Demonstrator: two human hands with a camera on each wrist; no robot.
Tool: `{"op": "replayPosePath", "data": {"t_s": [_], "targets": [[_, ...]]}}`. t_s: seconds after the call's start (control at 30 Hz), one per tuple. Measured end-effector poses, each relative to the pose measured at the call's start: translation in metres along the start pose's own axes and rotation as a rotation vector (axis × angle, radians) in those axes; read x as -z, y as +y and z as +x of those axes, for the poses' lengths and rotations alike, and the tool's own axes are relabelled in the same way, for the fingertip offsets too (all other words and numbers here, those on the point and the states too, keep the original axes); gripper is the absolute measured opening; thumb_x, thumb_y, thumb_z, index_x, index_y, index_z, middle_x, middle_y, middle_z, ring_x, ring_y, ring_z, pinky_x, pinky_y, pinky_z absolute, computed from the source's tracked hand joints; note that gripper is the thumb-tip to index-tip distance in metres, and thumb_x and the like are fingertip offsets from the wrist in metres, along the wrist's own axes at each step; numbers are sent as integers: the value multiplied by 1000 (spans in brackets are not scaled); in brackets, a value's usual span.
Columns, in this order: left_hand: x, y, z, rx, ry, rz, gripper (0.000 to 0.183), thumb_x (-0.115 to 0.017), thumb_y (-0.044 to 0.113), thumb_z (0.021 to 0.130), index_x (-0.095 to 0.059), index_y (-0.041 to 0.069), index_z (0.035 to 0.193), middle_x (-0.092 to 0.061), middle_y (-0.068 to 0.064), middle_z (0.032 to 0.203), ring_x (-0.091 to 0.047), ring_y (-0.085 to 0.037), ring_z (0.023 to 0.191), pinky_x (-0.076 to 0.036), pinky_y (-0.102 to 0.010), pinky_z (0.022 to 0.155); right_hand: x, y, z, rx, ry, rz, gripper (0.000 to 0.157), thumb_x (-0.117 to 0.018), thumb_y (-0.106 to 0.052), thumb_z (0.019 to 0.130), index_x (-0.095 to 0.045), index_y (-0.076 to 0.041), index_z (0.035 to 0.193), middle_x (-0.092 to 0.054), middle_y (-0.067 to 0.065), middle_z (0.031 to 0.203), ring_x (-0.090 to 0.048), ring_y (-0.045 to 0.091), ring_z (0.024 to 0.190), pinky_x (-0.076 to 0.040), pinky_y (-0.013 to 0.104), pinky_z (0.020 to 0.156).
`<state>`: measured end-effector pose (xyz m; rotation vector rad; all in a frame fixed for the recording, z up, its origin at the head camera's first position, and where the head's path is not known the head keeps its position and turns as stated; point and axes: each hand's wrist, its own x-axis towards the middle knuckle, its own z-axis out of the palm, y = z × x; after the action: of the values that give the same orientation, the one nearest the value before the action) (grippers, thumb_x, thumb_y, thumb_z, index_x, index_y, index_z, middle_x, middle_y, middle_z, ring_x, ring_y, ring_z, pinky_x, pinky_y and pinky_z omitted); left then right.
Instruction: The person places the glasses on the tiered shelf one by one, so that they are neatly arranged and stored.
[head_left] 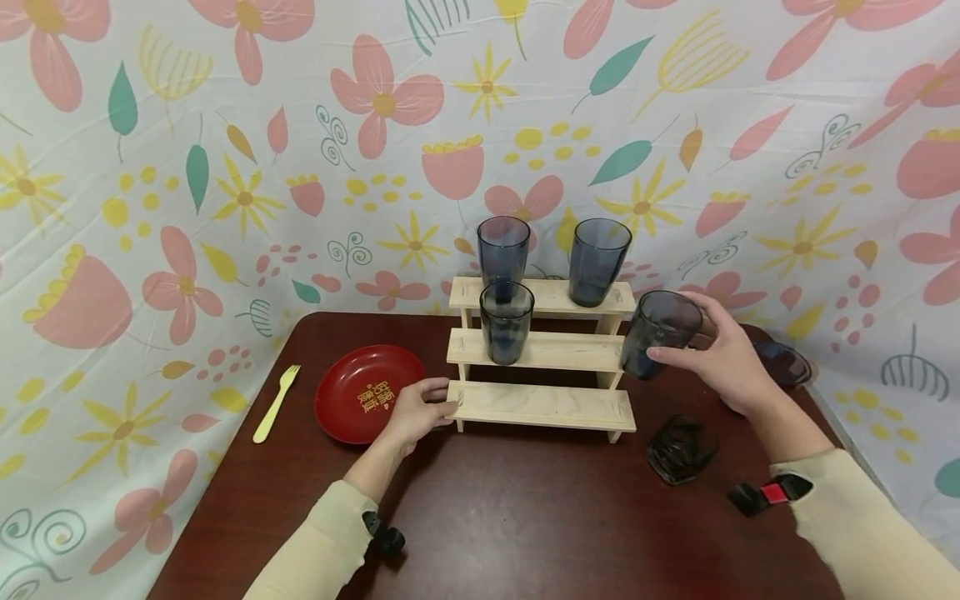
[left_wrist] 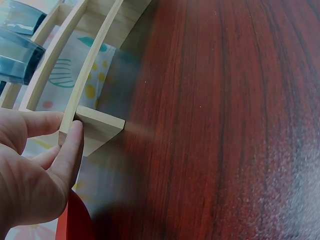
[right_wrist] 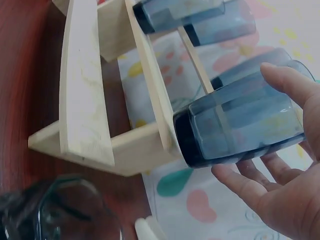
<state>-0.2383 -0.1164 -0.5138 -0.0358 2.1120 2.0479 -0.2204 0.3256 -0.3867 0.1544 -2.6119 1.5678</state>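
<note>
A three-tier wooden shelf rack [head_left: 540, 406] stands on the table. My left hand [head_left: 416, 412] pinches the left end of its lowest board, thumb and fingers around the edge in the left wrist view. My right hand [head_left: 723, 354] grips a blue-tinted glass tumbler [head_left: 660, 333], tilted, beside the right end of the middle board. In the right wrist view the tumbler's dark base [right_wrist: 187, 140] overlaps that board's end. Another tumbler [head_left: 507, 325] is on the middle board at left. On the top board are a left tumbler [head_left: 504, 250] and a right tumbler [head_left: 598, 262].
A red plate [head_left: 337, 400] with gold characters lies left of the rack, a pale yellow fork [head_left: 276, 404] beyond it. A dark see-through glass item [head_left: 681, 450] sits right of the rack. Behind my right wrist is a dark glass dish [head_left: 783, 364]. Patterned cloth hangs behind the table.
</note>
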Motion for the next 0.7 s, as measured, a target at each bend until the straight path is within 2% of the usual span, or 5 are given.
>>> {"op": "replayPosePath", "data": {"t_s": [0.1,0.17,0.37,0.47,0.7], "targets": [[0,1,-1,-1,-1,-7,50,-72,-5,91,-57,-10,138,-64,-28,122,-71,-26,89,-65,-38,78,-9,-6,5,4,-20,8,95,-85,-23,90,-27,-29,164,-35,13,156,-50,38,130,-55,20,76],[0,2,-2,-3,-1,-9,50,-72,-5,91,-57,-10,138,-64,-28,122,-71,-25,89,-65,-38,78,-16,-9,9,7,-38,24,96,-85,-24,90,-25,-28,165,-33,17,158,-48,43,132,-55,21,77],[0,1,-2,-9,-2,-8,49,-73,-5,91,-57,-11,138,-64,-28,122,-71,-25,88,-65,-40,79,-37,-19,19,13,-63,40,98,-86,-27,89,-25,-25,165,-38,17,154,-54,33,126,-58,30,79],[0,1,-2,-3,-3,-10,50,-73,-5,91,-58,-10,138,-64,-28,122,-71,-26,89,-65,-39,79,-45,-22,24,13,-72,38,100,-87,-29,87,-25,-23,165,-36,19,156,-50,43,130,-57,31,80],[0,3,-1,10,-3,-12,50,-73,-5,91,-58,-9,138,-65,-28,122,-71,-26,89,-65,-38,78,-58,-22,34,6,-102,76,102,-88,-30,86,-25,-24,165,-48,19,147,-53,45,129,-56,36,84]]}}
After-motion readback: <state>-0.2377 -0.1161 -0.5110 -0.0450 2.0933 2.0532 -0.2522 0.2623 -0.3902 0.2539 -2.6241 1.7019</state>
